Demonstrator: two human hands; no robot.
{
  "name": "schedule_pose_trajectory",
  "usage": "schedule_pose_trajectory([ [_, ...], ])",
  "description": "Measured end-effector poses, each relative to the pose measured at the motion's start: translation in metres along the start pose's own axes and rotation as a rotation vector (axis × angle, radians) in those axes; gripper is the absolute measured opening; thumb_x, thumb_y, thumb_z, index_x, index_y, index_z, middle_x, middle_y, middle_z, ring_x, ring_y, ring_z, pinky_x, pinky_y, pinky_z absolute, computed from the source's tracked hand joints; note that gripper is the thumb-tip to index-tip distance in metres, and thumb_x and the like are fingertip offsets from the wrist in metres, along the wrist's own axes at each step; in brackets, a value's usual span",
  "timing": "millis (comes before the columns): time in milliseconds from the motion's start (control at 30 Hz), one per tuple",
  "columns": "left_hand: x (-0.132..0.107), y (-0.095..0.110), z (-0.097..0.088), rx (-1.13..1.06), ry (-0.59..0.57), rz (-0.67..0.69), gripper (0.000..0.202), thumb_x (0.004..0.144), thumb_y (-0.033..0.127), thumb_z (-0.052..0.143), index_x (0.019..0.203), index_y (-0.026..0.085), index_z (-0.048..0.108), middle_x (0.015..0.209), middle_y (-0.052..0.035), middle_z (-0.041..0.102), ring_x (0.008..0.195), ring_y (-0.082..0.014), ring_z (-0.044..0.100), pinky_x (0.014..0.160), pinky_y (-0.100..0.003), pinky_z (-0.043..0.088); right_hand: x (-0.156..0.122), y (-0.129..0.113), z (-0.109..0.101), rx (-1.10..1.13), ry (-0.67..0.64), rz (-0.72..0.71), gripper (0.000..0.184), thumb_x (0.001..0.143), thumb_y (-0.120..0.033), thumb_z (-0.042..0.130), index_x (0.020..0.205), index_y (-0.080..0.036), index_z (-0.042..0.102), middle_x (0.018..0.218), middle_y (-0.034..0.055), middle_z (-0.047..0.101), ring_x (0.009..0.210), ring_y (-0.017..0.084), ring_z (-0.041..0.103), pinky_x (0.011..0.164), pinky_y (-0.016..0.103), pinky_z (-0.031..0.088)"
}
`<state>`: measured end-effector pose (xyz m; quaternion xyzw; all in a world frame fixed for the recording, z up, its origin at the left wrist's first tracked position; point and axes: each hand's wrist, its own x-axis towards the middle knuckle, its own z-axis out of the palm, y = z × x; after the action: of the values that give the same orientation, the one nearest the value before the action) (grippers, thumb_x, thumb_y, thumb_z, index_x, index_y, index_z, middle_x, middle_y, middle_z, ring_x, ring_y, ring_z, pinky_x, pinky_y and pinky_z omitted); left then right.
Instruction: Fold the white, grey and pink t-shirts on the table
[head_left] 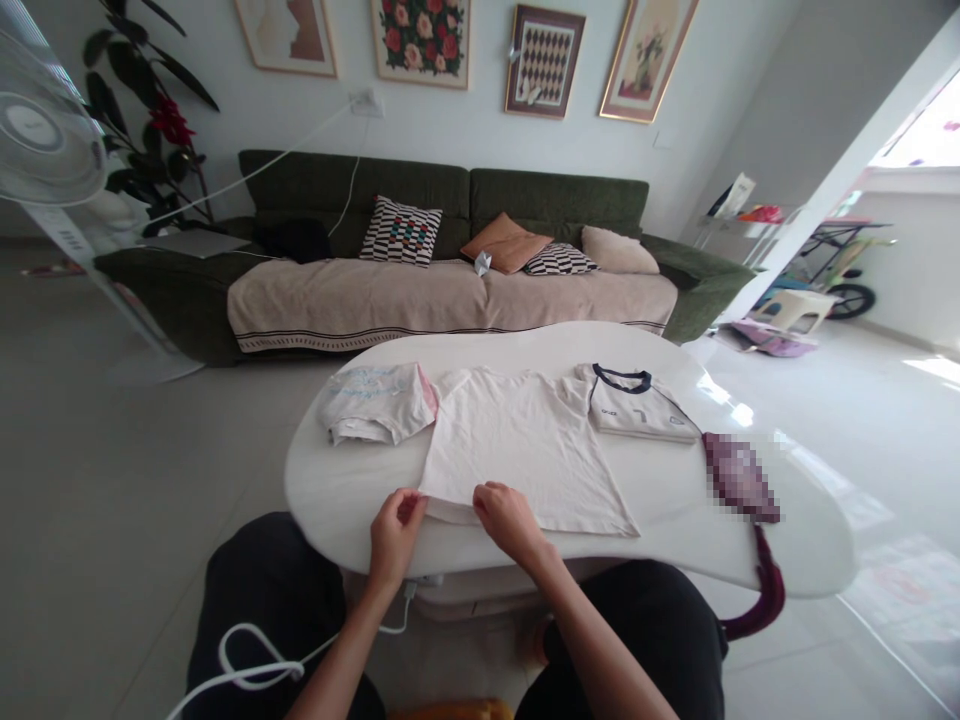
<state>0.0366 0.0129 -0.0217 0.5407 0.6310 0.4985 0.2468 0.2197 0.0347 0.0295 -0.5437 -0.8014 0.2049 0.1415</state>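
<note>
Shirt, white: spread on the table. Apparently light, soft, limp, not fragile; best held by two spaced points of the hem. Left hand: pinching its left corner. Right hand: fingers curled at the hem; grip hidden, cannot tell.

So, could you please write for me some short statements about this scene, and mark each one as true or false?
1. The white shirt lies spread out on the table. True.
2. The folded shirt with the dark collar is left of the white shirt. False: it is on the right.
3. The left hand pinches the white shirt near its lower left corner. True.
4. The right hand is resting on the sofa. False: it is at the white shirt's near edge.
5. The sofa is dark green. True.
</note>
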Motion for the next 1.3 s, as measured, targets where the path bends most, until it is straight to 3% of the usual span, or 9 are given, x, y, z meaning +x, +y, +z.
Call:
schedule_pose_trajectory([
  [133,0.004,-0.002,-0.005,0.048,-0.039,0.078,0.019,0.073,0.036,0.052,0.079,0.018,0.056,0.073,-0.0024,0.060,0.067,-0.0157,0.059,0.065,-0.027,0.048,0.014,0.011,-0.011,0.106,0.003,0.027,0.015,0.074,-0.010,0.046,0.074,-0.017,0.060,0.075,0.0038,0.065,0.063,0.011,0.059,0.061,0.020,0.040],
  [267,0.009,0.003,-0.011,0.157,-0.126,0.149,0.013,0.074,0.028,0.050,0.079,0.019,0.058,0.076,-0.0016,0.059,0.062,-0.0134,0.057,0.062,-0.026,0.047,0.021,0.022,-0.020,0.378,-0.054,0.083,0.010,0.072,-0.015,0.049,0.072,-0.014,0.059,0.063,0.0018,0.064,0.048,0.008,0.056,0.051,0.018,0.040],
  [500,0.014,0.017,-0.017,0.201,-0.236,0.019,0.008,0.070,0.025,0.050,0.074,0.021,0.057,0.072,0.0028,0.063,0.049,-0.0098,0.056,0.053,-0.021,0.043,0.030,0.035,-0.022,0.478,-0.084,0.084,0.011,0.069,-0.018,0.051,0.069,-0.013,0.061,0.053,-0.0001,0.061,0.053,0.010,0.059,0.053,0.018,0.041],
  [700,0.018,0.014,-0.015,0.092,-0.317,-0.044,0.016,0.067,0.029,0.053,0.077,0.018,0.061,0.072,-0.0006,0.066,0.059,-0.0135,0.062,0.058,-0.022,0.047,0.031,0.031,-0.025,0.441,-0.033,0.078,0.010,0.068,-0.020,0.054,0.067,-0.015,0.062,0.052,-0.0015,0.059,0.051,0.009,0.056,0.054,0.019,0.039],
  [867,0.018,0.019,-0.015,0.145,-0.329,0.016,0.024,0.073,0.036,0.051,0.080,0.017,0.065,0.076,-0.0060,0.067,0.065,-0.0165,0.062,0.063,-0.026,0.048,0.030,0.027,-0.027,0.315,0.051,0.033,0.007,0.068,-0.022,0.058,0.067,-0.016,0.062,0.056,-0.0018,0.058,0.053,0.009,0.051,0.053,0.019,0.035],
  [1000,0.017,0.020,-0.014,0.217,-0.335,0.091,0.016,0.073,0.027,0.052,0.077,0.017,0.064,0.077,-0.0051,0.064,0.062,-0.0140,0.060,0.062,-0.025,0.047,0.030,0.026,-0.027,0.209,0.079,-0.038,0.006,0.069,-0.020,0.059,0.070,-0.017,0.064,0.063,-0.0010,0.056,0.057,0.009,0.050,0.056,0.019,0.035],
  [1167,0.014,0.018,-0.009,0.323,-0.292,0.153,0.010,0.074,0.018,0.048,0.072,0.018,0.058,0.072,-0.0015,0.058,0.061,-0.0121,0.056,0.060,-0.023,0.043,0.020,0.024,-0.019,0.082,0.140,-0.123,0.008,0.073,-0.014,0.054,0.075,-0.018,0.060,0.072,-0.0007,0.054,0.060,0.008,0.049,0.057,0.018,0.033],
  [1300,0.006,0.018,-0.004,0.438,-0.185,0.235,0.009,0.077,0.017,0.043,0.076,0.020,0.051,0.074,0.0004,0.053,0.062,-0.0115,0.053,0.060,-0.022,0.040,0.005,0.018,-0.001,-0.168,0.259,-0.184,0.012,0.079,-0.011,0.046,0.079,-0.019,0.055,0.079,0.0002,0.054,0.063,0.010,0.048,0.055,0.020,0.030],
])
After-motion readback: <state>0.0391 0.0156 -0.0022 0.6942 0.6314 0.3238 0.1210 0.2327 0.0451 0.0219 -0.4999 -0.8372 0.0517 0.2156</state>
